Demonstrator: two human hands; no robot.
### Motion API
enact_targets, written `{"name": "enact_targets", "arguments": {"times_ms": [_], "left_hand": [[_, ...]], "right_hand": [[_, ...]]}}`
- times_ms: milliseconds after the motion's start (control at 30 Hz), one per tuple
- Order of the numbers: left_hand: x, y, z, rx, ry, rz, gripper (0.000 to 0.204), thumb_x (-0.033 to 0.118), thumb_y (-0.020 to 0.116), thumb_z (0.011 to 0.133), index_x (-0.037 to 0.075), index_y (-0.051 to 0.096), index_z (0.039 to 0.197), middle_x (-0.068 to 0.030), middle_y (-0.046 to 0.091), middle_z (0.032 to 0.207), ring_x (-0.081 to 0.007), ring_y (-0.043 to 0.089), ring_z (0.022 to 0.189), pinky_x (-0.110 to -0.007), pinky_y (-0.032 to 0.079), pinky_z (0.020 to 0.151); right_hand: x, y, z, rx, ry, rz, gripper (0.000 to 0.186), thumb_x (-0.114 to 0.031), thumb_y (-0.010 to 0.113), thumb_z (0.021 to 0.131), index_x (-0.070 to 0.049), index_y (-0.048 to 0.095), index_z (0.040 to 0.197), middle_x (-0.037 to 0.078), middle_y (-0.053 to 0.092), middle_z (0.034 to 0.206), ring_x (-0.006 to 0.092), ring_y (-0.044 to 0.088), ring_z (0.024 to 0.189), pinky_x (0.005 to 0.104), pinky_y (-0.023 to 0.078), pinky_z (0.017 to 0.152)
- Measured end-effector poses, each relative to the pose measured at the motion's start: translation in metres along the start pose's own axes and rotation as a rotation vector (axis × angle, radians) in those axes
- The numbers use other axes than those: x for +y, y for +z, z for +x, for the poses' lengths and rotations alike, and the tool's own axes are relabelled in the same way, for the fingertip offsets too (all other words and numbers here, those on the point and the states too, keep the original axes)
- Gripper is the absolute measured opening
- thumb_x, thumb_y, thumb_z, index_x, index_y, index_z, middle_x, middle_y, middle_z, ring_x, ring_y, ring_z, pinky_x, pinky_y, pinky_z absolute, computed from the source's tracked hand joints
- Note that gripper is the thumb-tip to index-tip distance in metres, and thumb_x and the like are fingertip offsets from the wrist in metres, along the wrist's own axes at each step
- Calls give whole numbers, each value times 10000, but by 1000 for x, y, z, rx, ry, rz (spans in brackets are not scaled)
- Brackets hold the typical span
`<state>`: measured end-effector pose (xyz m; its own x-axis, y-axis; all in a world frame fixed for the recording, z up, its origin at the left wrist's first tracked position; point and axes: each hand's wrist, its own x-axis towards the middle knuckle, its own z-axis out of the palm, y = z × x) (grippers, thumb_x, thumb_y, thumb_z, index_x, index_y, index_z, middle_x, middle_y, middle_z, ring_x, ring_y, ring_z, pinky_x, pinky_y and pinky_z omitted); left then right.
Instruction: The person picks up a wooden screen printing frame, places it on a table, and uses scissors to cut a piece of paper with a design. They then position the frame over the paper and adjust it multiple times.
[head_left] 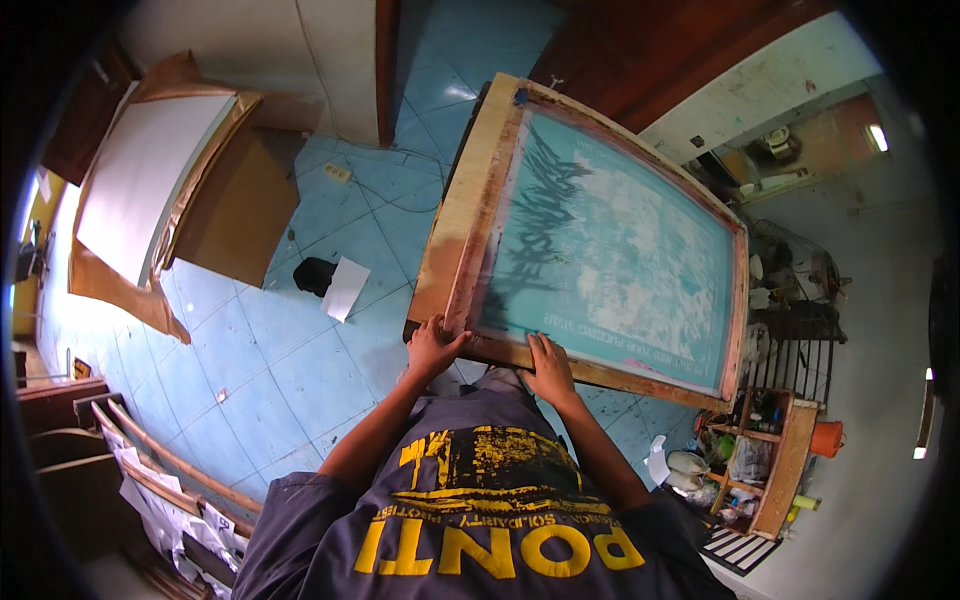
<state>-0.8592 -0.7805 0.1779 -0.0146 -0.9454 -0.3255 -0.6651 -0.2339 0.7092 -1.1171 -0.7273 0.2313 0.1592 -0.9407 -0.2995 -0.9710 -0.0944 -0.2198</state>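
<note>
In front of me lies a large screen printing frame (742, 290), its wooden edges stained reddish brown. Its teal mesh (530, 250) carries a pale design with dark, branching marks on the left side. My left hand (437, 347) is closed on the frame's near left corner, thumb pointing right along the rim. A short way to the right, my right hand (548, 367) grips the near edge, its fingertips over the wood beside the mesh. A pale wooden board (470, 180) shows beneath and along the frame's left side. The undersides of both grips are hidden.
A stack of white sheets (150, 190) with brown wrapping stands at the far left. Blue floor tiles hold a white paper (346, 289), a black item (313, 275) and a power strip (338, 172). A cluttered shelf (785, 470) and an orange bucket (827, 438) stand at right.
</note>
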Motion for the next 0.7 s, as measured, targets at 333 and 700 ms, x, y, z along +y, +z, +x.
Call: {"name": "enact_targets", "arguments": {"times_ms": [333, 700], "left_hand": [[-22, -4, 10, -118, 57, -237, 678, 465, 703, 773, 21, 504, 1245, -216, 637, 1059, -356, 611, 1006, -411, 480, 862], [-44, -6, 11, -131, 188, -210, 570, 372, 682, 836, 11, 509, 1242, -220, 611, 1126, -356, 606, 1022, -393, 477, 875]], "right_hand": [[37, -9, -61, 336, 236, 244, 844, -344, 731, 766, -14, 313, 1419, 254, 301, 1458, 424, 317, 1329, 484, 294, 1075], [75, 49, -137, 461, 490, 313, 864, -318, 736, 766, 9, 276, 1420, 319, 226, 1459, 459, 274, 1342, 498, 279, 1083]]}}
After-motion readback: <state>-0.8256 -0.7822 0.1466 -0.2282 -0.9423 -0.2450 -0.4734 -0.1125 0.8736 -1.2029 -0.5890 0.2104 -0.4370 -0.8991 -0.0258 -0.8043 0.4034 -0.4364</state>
